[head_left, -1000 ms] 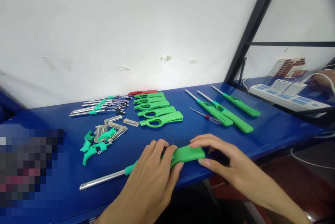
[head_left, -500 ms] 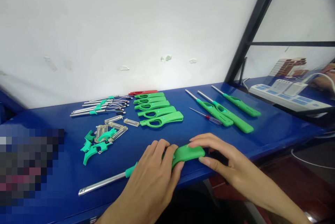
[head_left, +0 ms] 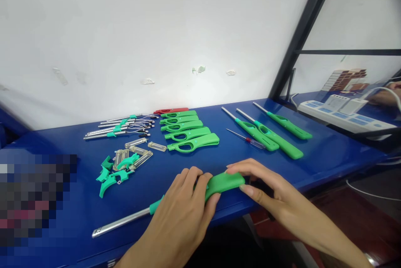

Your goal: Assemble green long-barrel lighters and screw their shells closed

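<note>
1 green lighter (head_left: 226, 182): nr front edge of blue table (head_left: 78, 184), metal tube (head_left: 122, 222) pointing L.
L hand (head_left: 183, 205): back up, fingers curled round lighter's mid part, holding it.
R hand (head_left: 271, 186): from R side, thumb & finger narrow on handle's end.
Green shells (head_left: 200, 141): behind hands, nr 1 red shell (head_left: 177, 110).
Power strip (head_left: 369, 122): far R, any print too small to read.

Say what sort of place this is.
Probably an assembly workbench: a blue table with rows of green handles, metal tubes with wires, and a screwdriver.
</note>
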`<state>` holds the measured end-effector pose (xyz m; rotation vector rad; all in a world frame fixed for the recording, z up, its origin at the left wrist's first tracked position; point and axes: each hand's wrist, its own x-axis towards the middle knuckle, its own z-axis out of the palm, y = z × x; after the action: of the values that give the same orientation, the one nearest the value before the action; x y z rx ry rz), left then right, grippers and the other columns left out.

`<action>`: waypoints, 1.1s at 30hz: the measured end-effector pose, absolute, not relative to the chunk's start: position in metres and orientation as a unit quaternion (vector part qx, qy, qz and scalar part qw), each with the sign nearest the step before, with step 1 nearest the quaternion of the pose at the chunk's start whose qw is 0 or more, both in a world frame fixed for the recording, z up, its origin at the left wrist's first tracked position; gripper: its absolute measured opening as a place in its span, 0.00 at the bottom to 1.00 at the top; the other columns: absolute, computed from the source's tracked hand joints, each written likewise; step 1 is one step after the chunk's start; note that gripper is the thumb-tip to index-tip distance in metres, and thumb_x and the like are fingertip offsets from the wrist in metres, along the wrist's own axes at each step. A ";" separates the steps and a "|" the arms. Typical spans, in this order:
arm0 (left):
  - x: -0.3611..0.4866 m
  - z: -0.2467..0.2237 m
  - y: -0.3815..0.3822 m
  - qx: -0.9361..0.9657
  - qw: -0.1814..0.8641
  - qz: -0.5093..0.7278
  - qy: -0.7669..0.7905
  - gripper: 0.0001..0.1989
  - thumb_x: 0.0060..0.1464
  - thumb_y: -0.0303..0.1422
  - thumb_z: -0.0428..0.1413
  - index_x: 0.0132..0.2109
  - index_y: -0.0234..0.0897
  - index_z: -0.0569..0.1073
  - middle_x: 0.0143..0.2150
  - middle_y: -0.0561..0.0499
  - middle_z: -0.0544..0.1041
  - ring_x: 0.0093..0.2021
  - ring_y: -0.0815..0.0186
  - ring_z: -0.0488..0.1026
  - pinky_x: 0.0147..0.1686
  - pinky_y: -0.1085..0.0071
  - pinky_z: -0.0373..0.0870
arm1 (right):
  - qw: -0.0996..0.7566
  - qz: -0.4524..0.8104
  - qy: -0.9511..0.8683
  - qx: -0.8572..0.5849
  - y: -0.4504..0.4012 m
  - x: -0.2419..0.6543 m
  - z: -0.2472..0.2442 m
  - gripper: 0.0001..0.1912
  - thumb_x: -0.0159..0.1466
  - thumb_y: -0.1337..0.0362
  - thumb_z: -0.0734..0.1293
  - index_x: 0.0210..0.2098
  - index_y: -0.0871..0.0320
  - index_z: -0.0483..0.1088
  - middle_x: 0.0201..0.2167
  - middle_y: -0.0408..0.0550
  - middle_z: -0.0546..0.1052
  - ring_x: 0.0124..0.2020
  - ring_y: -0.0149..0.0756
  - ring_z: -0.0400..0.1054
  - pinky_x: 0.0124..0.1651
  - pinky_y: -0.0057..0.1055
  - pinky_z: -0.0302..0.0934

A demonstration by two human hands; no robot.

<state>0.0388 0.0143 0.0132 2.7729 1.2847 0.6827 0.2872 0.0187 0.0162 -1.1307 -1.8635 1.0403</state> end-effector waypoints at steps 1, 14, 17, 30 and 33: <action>0.039 0.013 0.014 0.885 0.004 0.220 0.410 0.12 0.76 0.33 0.47 0.62 0.37 0.66 0.50 0.44 0.75 0.48 0.50 0.75 0.50 0.47 0.77 | 0.353 0.404 -0.721 -0.438 0.019 0.288 0.016 0.13 0.77 0.53 0.65 0.58 0.40 0.75 0.60 0.42 0.76 0.64 0.41 0.68 0.67 0.35 0.61; 0.040 0.013 0.012 0.891 0.001 0.192 0.411 0.11 0.76 0.33 0.47 0.60 0.37 0.66 0.50 0.43 0.75 0.48 0.49 0.74 0.50 0.43 0.76 | 0.297 0.411 -0.733 -0.454 0.018 0.295 0.021 0.13 0.75 0.56 0.68 0.58 0.40 0.73 0.61 0.40 0.75 0.64 0.41 0.67 0.68 0.36 0.57; 0.039 0.011 0.011 0.895 -0.019 0.194 0.402 0.13 0.76 0.33 0.47 0.62 0.36 0.65 0.52 0.43 0.76 0.49 0.50 0.75 0.52 0.44 0.76 | 0.294 0.408 -0.740 -0.446 0.018 0.295 0.018 0.15 0.75 0.58 0.68 0.60 0.38 0.72 0.62 0.39 0.74 0.64 0.40 0.66 0.68 0.36 0.57; 0.042 0.013 0.013 0.903 -0.091 0.157 0.390 0.17 0.77 0.34 0.43 0.58 0.31 0.72 0.48 0.39 0.77 0.46 0.47 0.77 0.43 0.46 0.80 | 0.259 0.380 -0.751 -0.474 0.020 0.297 0.014 0.21 0.74 0.55 0.68 0.65 0.33 0.68 0.65 0.37 0.72 0.66 0.43 0.64 0.70 0.42 0.56; 0.044 0.011 0.013 0.901 -0.102 0.155 0.393 0.17 0.77 0.34 0.42 0.59 0.31 0.72 0.49 0.38 0.77 0.46 0.47 0.78 0.43 0.46 0.80 | 0.251 0.375 -0.751 -0.482 0.020 0.297 0.014 0.21 0.74 0.55 0.68 0.65 0.33 0.67 0.66 0.38 0.72 0.68 0.44 0.63 0.72 0.44 0.55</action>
<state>0.0435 0.0135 0.0108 3.0293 1.3216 0.5209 0.2973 0.0201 0.0141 -1.3119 -2.0449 1.0197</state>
